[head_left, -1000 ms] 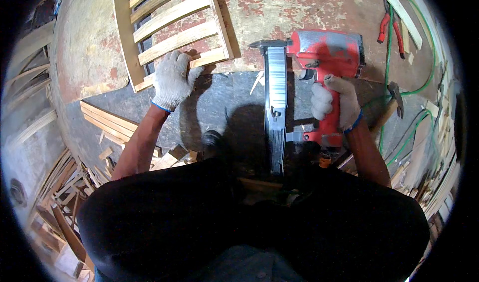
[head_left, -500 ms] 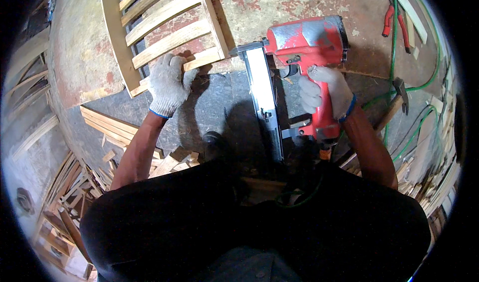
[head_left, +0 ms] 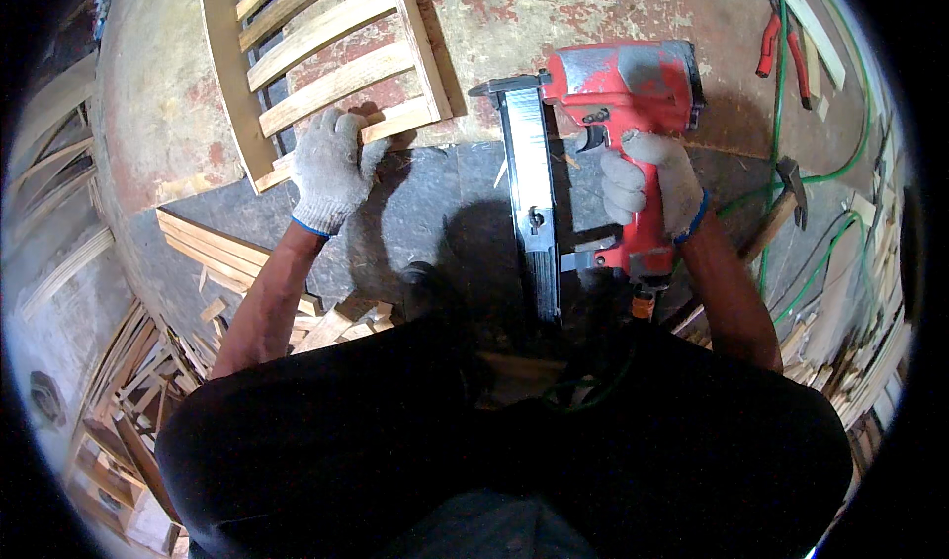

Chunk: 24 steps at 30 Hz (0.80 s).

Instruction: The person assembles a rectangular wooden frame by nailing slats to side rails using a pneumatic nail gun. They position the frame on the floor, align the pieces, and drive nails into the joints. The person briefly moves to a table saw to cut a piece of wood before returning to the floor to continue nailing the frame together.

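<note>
A red nail gun (head_left: 618, 99) with a long grey magazine is gripped by the handle in the gloved right hand (head_left: 647, 185), fingers closed around it, held over a dark mat (head_left: 435, 213) just right of a slatted wooden frame (head_left: 316, 60). The frame's lowest slat is pressed by the gloved left hand (head_left: 331, 169), fingers curled on it. Red pliers (head_left: 786, 50), a green hose (head_left: 791, 154), a hammer (head_left: 781, 203) and loose wood strips (head_left: 213, 248) are scattered around; no containers are seen.

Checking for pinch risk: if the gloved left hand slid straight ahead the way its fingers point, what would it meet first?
Likely the next wooden slat of the slatted wooden frame; the left hand already rests on the lowest slat.
</note>
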Each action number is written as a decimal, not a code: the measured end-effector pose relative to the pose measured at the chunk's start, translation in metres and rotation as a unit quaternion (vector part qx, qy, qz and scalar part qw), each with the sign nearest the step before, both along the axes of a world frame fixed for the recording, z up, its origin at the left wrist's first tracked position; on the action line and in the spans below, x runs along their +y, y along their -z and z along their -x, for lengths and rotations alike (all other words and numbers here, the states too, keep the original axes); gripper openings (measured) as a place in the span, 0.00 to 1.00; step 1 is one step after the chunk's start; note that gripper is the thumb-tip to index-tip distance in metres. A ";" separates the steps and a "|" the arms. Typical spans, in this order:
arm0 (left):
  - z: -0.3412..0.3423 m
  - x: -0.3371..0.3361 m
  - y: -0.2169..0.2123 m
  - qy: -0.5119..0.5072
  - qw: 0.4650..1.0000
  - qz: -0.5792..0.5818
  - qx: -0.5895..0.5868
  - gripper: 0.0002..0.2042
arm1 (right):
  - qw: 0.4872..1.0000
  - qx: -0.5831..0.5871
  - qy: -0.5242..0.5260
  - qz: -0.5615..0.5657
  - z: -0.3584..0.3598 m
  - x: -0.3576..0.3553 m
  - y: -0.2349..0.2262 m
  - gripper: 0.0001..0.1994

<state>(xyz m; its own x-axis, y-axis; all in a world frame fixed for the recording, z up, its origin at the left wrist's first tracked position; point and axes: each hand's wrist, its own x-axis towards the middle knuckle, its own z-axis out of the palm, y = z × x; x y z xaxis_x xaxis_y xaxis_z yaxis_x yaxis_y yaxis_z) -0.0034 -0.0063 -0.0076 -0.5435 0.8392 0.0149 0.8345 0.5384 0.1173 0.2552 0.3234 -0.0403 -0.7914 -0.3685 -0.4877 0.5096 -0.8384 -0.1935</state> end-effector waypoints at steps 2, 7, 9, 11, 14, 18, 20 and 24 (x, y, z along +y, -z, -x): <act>0.000 -0.001 0.001 -0.002 1.000 -0.001 -0.006 0.15 | 1.000 0.002 0.007 0.008 -0.001 -0.001 -0.002 0.23; 0.000 -0.001 0.002 0.000 1.000 -0.010 -0.004 0.14 | 0.999 -0.033 -0.019 -0.022 0.006 -0.007 -0.019 0.20; 0.000 0.001 0.001 0.001 1.000 -0.016 -0.004 0.14 | 0.999 -0.033 -0.030 -0.012 0.011 -0.010 -0.021 0.21; 0.000 0.003 -0.001 0.003 1.000 -0.027 -0.015 0.14 | 0.999 -0.041 -0.033 0.002 0.013 -0.013 -0.021 0.23; 0.000 0.002 -0.001 0.001 1.000 -0.019 -0.015 0.15 | 0.998 -0.048 -0.029 0.022 0.012 -0.018 -0.017 0.23; 0.000 0.000 0.001 -0.008 1.000 0.004 -0.006 0.15 | 0.998 -0.032 -0.033 0.044 0.010 -0.017 -0.010 0.22; -0.001 0.001 0.000 -0.010 1.000 0.011 -0.003 0.15 | 0.998 -0.042 -0.038 0.035 0.011 -0.016 -0.011 0.22; -0.001 0.001 -0.001 -0.015 1.000 0.002 -0.017 0.15 | 0.998 -0.044 -0.006 0.038 0.005 -0.013 -0.010 0.19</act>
<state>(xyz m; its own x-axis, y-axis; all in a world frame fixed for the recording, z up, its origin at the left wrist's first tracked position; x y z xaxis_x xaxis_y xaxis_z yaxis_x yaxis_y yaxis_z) -0.0021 -0.0055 -0.0069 -0.5678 0.8231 -0.0082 0.8140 0.5630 0.1428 0.2504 0.3106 -0.0306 -0.7427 -0.4161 -0.5247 0.5313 -0.8431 -0.0835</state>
